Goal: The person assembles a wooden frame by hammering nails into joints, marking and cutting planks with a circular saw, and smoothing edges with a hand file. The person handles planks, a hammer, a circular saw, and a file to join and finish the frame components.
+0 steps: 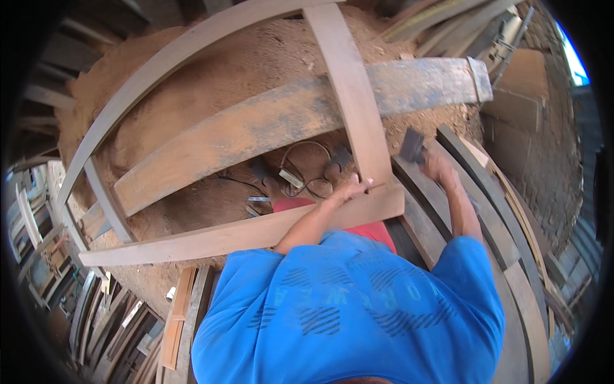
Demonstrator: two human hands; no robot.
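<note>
My left hand (350, 189) lies at the corner where a wide upright board (358, 96) meets the near rail (249, 234) of a large wooden frame. Its fingers are closed near the joint. A thin dark line shows by the fingertips, too small to name. To the right of that corner, my right hand (439, 168) is wrapped round a hammer, raised off the frame. The dark, blocky hammer head (412, 146) points away from me; most of the handle is hidden. The frame's curved far rail (150, 73) bends round to the left, where a shorter crosspiece (107, 198) joins it.
A broad weathered curved plank (256, 121) lies beneath the frame on sawdust-covered ground. Dark cables and a pale connector (291, 178) lie near my feet. Curved boards (489, 221) are stacked at the right. More timber (109, 326) crowds the lower left.
</note>
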